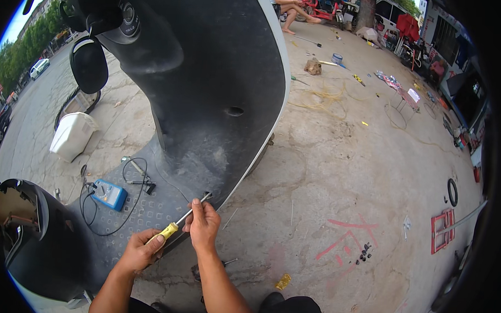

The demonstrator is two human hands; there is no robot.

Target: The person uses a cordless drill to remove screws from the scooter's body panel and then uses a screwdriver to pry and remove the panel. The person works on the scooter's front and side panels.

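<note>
My left hand [142, 249] is closed round the yellow handle of a screwdriver [169, 230]. Its metal shaft slants up and to the right. Beside the shaft's far end, my right hand [203, 224] is closed, thumb and fingers pinching near the tip. The tip points at a dark spot at the edge of the black scooter footboard [149, 211], below the tall black leg shield [220, 67]. Whether a screw sits at the tip is too small to tell. A blue multimeter [109, 194] with black leads lies on the footboard, left of my hands.
Left of the scooter, a white bin [73, 135] lies tilted on the ground. Small black parts [364, 253] and a yellow packet [283, 281] are on the concrete to the right. Farther off are yellow cord [324, 98], a stone [313, 67] and a seated person [291, 9].
</note>
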